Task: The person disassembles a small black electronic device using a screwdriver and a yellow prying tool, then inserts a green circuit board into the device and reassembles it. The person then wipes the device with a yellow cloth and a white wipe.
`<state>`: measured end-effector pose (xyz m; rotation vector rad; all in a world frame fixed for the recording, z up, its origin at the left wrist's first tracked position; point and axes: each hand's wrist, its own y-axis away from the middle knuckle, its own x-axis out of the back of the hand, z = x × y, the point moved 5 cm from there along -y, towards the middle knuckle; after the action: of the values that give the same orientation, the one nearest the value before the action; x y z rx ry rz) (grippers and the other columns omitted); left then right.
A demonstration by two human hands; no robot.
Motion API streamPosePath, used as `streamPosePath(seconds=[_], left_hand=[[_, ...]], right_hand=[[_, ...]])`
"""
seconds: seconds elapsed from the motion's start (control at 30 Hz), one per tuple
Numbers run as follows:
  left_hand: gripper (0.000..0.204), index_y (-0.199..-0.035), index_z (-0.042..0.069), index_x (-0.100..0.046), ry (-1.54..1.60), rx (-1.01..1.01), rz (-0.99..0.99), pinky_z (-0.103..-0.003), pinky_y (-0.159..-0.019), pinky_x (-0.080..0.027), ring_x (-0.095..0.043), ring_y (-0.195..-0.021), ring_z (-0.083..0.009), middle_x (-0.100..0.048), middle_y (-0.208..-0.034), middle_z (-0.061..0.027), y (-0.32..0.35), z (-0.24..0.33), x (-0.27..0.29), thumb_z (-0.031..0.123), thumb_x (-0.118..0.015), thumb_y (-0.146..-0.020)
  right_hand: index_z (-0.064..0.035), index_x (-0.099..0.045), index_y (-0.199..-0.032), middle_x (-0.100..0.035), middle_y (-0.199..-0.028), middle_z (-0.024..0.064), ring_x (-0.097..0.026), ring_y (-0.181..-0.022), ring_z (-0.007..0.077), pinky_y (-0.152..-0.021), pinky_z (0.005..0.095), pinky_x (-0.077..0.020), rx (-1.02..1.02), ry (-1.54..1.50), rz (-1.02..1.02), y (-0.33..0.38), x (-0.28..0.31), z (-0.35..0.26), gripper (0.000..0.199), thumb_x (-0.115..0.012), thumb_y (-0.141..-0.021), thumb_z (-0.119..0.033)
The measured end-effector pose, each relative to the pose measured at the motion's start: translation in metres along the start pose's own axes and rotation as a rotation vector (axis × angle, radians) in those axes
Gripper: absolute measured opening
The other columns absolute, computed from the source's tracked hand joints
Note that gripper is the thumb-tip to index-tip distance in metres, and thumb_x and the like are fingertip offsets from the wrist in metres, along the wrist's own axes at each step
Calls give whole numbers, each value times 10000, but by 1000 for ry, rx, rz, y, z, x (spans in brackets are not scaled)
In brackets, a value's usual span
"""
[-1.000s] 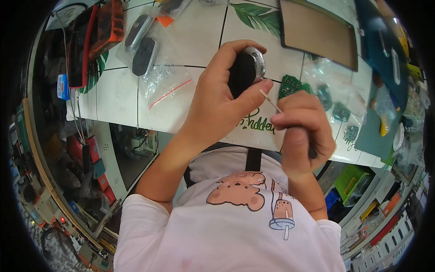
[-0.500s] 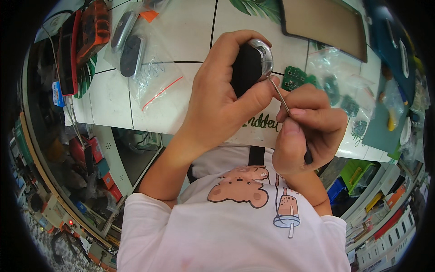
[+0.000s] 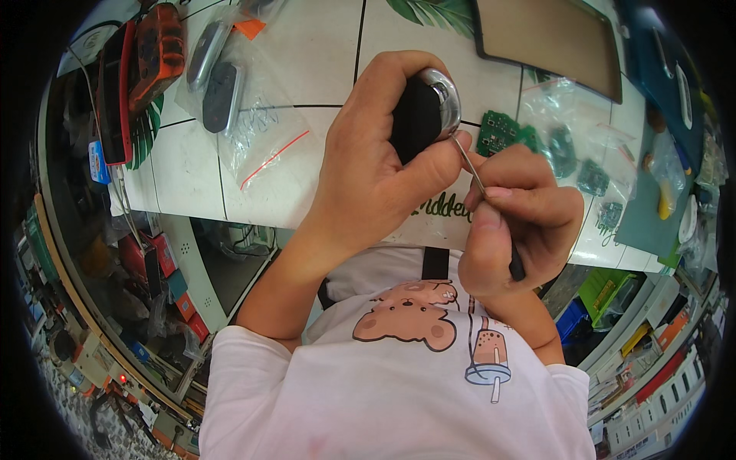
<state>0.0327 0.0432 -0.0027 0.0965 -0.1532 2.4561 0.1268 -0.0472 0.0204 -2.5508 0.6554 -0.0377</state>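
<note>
My left hand point(image 3: 360, 157) is wrapped round a black car key fob point(image 3: 415, 121) with a shiny chrome end, held above the table. Pinched in my right hand point(image 3: 529, 222) is a thin screwdriver point(image 3: 472, 172), its dark handle lying against the palm. The metal tip touches the lower edge of the fob's chrome end, close to my left thumb. Exactly where the tip sits in the seam is too small to tell. Just beyond my right hand lie green circuit boards point(image 3: 498, 133), some inside a clear bag.
Two more fobs point(image 3: 222, 97) lie in clear plastic bags at the left, near a red-and-black device point(image 3: 157, 57). A brown tray with a dark rim point(image 3: 552, 42) is at the back right. White tiled-pattern table point(image 3: 307, 184); shelves with boxes flank it below.
My right hand and the screwdriver have shifted very slightly left, the shaft a little steeper. My left hand and the fob stay nearly in place.
</note>
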Motion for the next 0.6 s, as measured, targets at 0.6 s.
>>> streamPosePath(seconds=[0.6], left_hand=[[385,-1080,14,-441,-58,37,4,-163,-560,-394,-378,-655,-48,-423,-954,-30,1,1,-2,98,-592,-736]], right_hand=[[28,-500,-828,-565,-754,147,-479,-593,176,-688,357,-525,9,74,57,4,-2,-1,253,-528,-600,132]])
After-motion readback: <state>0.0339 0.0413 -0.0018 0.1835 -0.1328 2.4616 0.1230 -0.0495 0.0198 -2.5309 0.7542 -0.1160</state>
